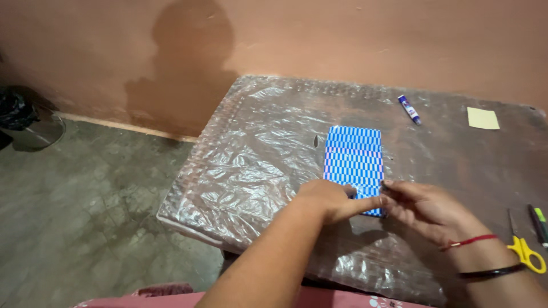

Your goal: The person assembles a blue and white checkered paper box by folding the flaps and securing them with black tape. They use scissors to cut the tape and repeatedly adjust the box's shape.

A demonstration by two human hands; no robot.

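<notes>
1. A blue-and-white chequered paper sheet (pixel 354 162) is seen lying flat at the centre of the frame, on a worktop (pixel 456 165) covered with crinkled clear plastic film (pixel 251 165).
2. The sheet is judged to be light, thin and limp; it would crease readily and could slide on the glossy film, so it is best taken by an edge or corner while the rest is pressed flat.
3. Its near edge, at lower centre, is pressed by the left hand (pixel 334 201), whose fingers are laid narrow and flat across the paper.
4. The lower right corner of the sheet is pinched by the fingertips of the right hand (pixel 425 208), which are drawn close together; a red thread and a dark bangle are worn on that wrist.
5. The sheet is shown as a tall rectangle with a fine, regular pattern of small blue and white checks and straight, clean edges.
6. A glue stick (pixel 409 109) lies at upper right, well apart from the sheet, and a pale yellow paper square (pixel 483 118) lies further right.
7. Yellow-handled scissors (pixel 522 245) and a green-tipped pen (pixel 538 223) are found at the right edge.
8. A grey floor (pixel 85 217) and a terracotta wall (pixel 314 34) are visible at left and top.
</notes>
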